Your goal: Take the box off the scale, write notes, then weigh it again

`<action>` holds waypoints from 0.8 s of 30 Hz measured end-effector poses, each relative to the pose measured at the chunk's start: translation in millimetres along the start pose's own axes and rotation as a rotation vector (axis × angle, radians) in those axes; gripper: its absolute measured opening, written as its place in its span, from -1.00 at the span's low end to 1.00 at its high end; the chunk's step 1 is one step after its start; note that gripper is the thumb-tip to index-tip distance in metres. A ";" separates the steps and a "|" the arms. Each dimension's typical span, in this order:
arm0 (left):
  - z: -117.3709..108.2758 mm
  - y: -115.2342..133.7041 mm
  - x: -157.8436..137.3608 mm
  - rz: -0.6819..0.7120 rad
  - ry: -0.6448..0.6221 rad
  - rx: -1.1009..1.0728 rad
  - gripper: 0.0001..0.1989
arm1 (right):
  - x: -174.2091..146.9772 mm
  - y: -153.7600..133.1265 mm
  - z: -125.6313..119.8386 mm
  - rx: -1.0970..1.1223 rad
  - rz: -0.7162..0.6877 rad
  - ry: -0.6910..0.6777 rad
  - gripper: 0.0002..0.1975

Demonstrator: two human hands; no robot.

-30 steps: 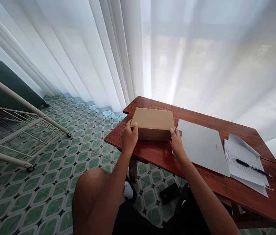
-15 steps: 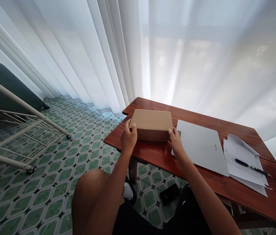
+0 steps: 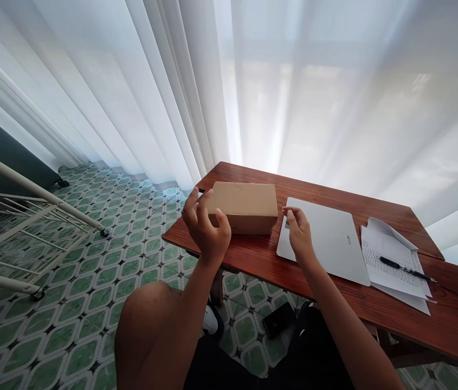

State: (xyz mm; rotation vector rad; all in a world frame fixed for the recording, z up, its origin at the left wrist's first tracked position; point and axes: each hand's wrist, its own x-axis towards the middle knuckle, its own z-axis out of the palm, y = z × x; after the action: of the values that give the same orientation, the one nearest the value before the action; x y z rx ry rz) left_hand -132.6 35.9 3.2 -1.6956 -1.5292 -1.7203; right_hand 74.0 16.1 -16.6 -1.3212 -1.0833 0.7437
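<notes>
A closed brown cardboard box [image 3: 244,206] rests on the left end of a red-brown wooden table [image 3: 334,281]. My left hand [image 3: 206,230] hovers just in front of the box's left corner, fingers spread and holding nothing. My right hand [image 3: 301,235] is lifted a little to the right of the box, over the near corner of a shut silver laptop [image 3: 326,241], fingers loosely curled and apart, holding nothing.
Handwritten sheets of paper [image 3: 395,265] with a black pen [image 3: 405,268] lie right of the laptop. White curtains hang behind the table. A white metal rack [image 3: 21,216] stands on the green tiled floor at left. A dark phone-like object [image 3: 277,319] lies under the table. My knee [image 3: 147,319] is below.
Both hands have let go of the box's front corners and pulled back toward me. The box stays on the table. The view has shifted slightly to the right.
</notes>
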 end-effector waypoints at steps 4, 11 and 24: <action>-2.1 19.4 -4.3 0.166 0.012 -0.049 -0.63 | -10.4 -10.0 -12.6 -0.021 -0.033 -0.011 -0.58; 4.4 55.3 -21.3 0.413 -0.052 -0.216 -0.54 | -32.7 -4.2 -43.1 -0.018 -0.044 -0.020 -0.56; 23.2 109.9 -84.8 0.651 -0.393 -0.513 -0.48 | -72.8 29.9 -124.2 -0.041 0.003 0.057 -0.46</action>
State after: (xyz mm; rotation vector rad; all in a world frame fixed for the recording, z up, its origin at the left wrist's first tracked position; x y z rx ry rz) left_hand -10.1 -28.0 -23.4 -2.5330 -0.5101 -1.5359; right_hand 166.8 -93.2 -49.4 -1.3708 -1.0557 0.6850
